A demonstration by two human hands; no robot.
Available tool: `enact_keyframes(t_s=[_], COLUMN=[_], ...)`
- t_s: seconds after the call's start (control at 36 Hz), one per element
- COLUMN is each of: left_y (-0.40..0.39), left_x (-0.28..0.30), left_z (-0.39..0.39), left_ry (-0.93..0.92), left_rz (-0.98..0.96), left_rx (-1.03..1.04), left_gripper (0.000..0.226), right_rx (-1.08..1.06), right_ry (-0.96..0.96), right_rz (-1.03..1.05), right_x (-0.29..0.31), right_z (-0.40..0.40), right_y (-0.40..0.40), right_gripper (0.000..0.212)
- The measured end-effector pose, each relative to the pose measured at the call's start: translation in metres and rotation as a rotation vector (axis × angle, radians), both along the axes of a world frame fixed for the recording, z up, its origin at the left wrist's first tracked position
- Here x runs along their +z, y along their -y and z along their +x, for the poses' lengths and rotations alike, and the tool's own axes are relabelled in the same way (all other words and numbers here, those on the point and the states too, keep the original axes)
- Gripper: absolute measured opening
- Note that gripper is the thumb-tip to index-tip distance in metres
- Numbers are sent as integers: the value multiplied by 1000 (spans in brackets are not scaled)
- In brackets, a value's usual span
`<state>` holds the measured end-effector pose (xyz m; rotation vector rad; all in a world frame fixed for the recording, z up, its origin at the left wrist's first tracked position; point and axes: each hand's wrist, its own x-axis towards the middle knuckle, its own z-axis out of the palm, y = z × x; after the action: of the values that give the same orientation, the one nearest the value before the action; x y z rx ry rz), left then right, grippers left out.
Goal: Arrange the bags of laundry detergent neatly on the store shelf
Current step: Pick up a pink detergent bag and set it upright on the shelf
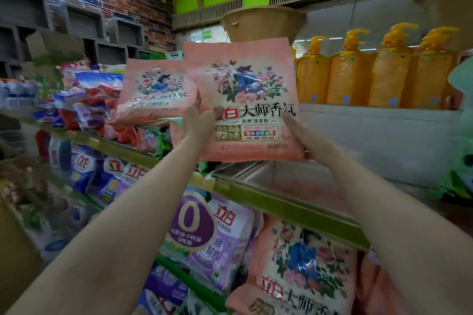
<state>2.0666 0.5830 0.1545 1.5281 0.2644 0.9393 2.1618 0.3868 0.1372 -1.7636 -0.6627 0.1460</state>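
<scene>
A detergent bag (245, 100) is held upright above the upper shelf (281, 174), the left hand (198, 123) at its nine o'clock edge, the right hand (304, 135) at its four o'clock corner. A second bag (153, 89) leans behind at nine o'clock. Pump bottles (376, 71) stand at three o'clock. More bags (302, 268) fill the lower shelf at six o'clock.

The held detergent bag (245, 100) is salmon pink with a cream panel printed with pink roses, green leaves and a blue figure, plus black and red lettering. A matching pink bag (156, 89) sits behind it. The pump bottles (378, 77) are orange-yellow. The shelf edge (281, 199) is olive green. Below, a lilac bag (217, 238) bears a purple badge with a white 0.
</scene>
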Motion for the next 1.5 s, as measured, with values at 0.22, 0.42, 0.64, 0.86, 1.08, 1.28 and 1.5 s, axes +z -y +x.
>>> enact_keyframes(t_s=[0.22, 0.42, 0.64, 0.86, 1.08, 1.28, 1.5], left_y=[-15, -18, 5, 51, 122, 208, 323], left_x=[6, 6, 0, -11, -14, -11, -16], left_z=[-38, -75, -109, -124, -109, -109, -65], left_ry=[45, 12, -5, -138, -100, -57, -109], left_rz=[-96, -167, -188, -83, -37, -15, -69], left_rx=[-164, -286, -489, -650, -517, -586, -716], left_gripper=[13, 20, 18, 59, 84, 27, 38], right_rx=[-112, -380, -617, -738, -760, -850, -946], right_ry=[-25, 135, 178, 181, 204, 181, 226], right_rz=[210, 276, 305, 354, 352, 391, 333], right_x=[8, 5, 0, -2, 3, 1, -1], right_z=[-48, -99, -159, -210, -232, -234, -224], right_y=[-7, -5, 23, 79, 141, 216, 327], right_gripper=[52, 50, 70, 72, 86, 100, 71])
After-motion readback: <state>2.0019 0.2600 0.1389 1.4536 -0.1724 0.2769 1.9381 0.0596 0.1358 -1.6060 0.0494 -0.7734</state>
